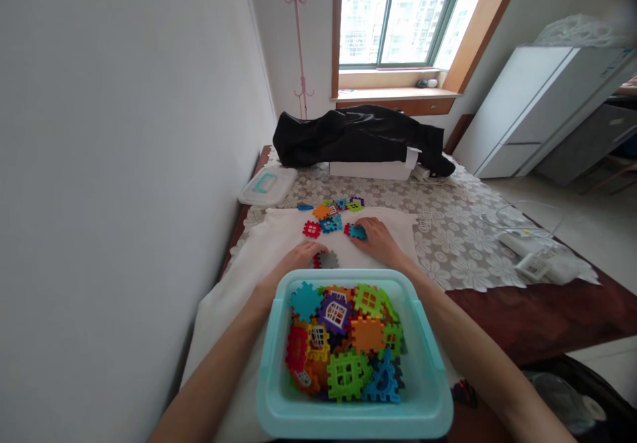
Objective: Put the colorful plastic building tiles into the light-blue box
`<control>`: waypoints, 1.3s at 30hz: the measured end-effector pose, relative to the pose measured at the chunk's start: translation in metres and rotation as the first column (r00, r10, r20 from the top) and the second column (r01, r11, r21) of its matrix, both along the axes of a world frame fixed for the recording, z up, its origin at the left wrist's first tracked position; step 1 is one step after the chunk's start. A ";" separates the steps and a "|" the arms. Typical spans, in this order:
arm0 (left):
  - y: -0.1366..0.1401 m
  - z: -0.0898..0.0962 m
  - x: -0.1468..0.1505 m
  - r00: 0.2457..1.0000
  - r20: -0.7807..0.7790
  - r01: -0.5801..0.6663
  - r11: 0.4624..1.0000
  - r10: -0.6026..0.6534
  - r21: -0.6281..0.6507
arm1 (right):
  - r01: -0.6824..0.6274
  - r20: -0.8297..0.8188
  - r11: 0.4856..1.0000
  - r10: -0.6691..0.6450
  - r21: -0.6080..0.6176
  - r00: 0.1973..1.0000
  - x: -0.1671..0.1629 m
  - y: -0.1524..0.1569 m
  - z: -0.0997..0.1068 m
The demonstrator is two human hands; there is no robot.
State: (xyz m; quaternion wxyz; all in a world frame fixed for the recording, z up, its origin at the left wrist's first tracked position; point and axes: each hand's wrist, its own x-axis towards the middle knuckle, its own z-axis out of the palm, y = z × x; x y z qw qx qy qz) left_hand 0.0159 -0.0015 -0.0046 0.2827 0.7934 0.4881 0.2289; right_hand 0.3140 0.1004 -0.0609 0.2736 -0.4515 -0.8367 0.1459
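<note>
Fingers of the right hand point(378, 239) close on a turquoise-and-red piece point(357, 232), partly covering it, as we look over a pale-blue tub point(269, 383). The left hand's point(301, 256) fingers touch a gray-and-red piece point(329, 258) on white cloth point(283, 231); the tub's rim hides its near edge, and we cannot tell whether they grip. Beyond lie overlapping loose pieces point(322, 211). Across the table point(522, 307), black sheeting point(358, 131) mostly obscures a white box point(368, 170).
</note>
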 end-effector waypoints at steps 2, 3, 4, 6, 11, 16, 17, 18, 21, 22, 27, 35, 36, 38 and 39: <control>0.001 -0.001 -0.001 1.000 0.014 -0.004 1.000 0.004 -0.001 | 0.024 -0.025 1.000 -0.024 -0.002 0.999 0.000 0.000 0.001; 0.002 -0.003 -0.001 1.000 0.022 -0.006 1.000 0.007 -0.002 | 0.035 -0.032 0.999 -0.036 -0.004 0.999 0.000 0.000 0.002; 0.003 -0.005 -0.002 0.999 0.035 -0.013 1.000 0.013 -0.002 | 0.041 -0.033 0.999 -0.041 -0.008 0.999 0.000 0.000 0.002; 0.005 -0.009 -0.003 0.997 0.069 -0.036 0.999 0.036 -0.009 | 0.040 -0.025 0.999 -0.040 -0.024 0.999 0.001 0.000 0.004; 0.010 -0.014 0.002 0.929 0.316 -0.154 0.978 0.193 -0.143 | -0.002 -0.140 0.991 -0.017 -0.134 0.990 0.002 0.003 0.006; 0.003 -0.004 0.001 0.569 0.768 0.002 0.934 0.293 -0.358 | -0.280 -0.625 0.877 -0.029 -0.391 0.780 0.007 -0.003 0.026; -0.001 -0.002 -0.001 0.516 0.803 0.070 0.920 0.298 -0.386 | -0.377 -0.714 0.837 -0.024 -0.398 0.700 0.008 -0.007 0.035; -0.004 0.000 -0.003 0.484 0.824 0.141 0.902 0.297 -0.407 | -0.471 -0.779 0.792 -0.009 -0.388 0.627 0.009 -0.012 0.044; -0.013 0.003 -0.010 0.465 0.849 0.356 0.826 0.250 -0.438 | -0.707 -0.878 0.637 0.096 -0.308 0.469 0.013 -0.029 0.069; -0.015 0.004 -0.011 0.470 0.853 0.411 0.799 0.227 -0.439 | -0.772 -0.884 0.566 0.151 -0.289 0.442 0.013 -0.034 0.076; -0.011 0.012 -0.010 0.564 0.820 0.493 0.757 0.098 -0.430 | -0.911 -0.809 0.309 0.438 -0.274 0.392 0.009 -0.039 0.083; -0.010 0.022 0.003 0.592 0.792 0.222 0.914 0.149 -0.339 | -0.821 -0.921 0.530 0.170 -0.213 0.349 0.000 -0.035 0.068; -0.009 0.020 0.004 0.611 0.775 0.173 0.929 0.160 -0.328 | -0.744 -0.917 0.622 0.103 -0.243 0.386 -0.001 -0.033 0.063; -0.005 0.013 0.007 0.697 0.700 0.072 0.955 0.157 -0.287 | -0.506 -0.859 0.806 -0.005 -0.307 0.512 -0.004 -0.026 0.049; -0.002 0.009 0.008 0.741 0.652 0.008 0.968 0.163 -0.251 | -0.353 -0.805 0.881 -0.052 -0.316 0.591 -0.005 -0.021 0.041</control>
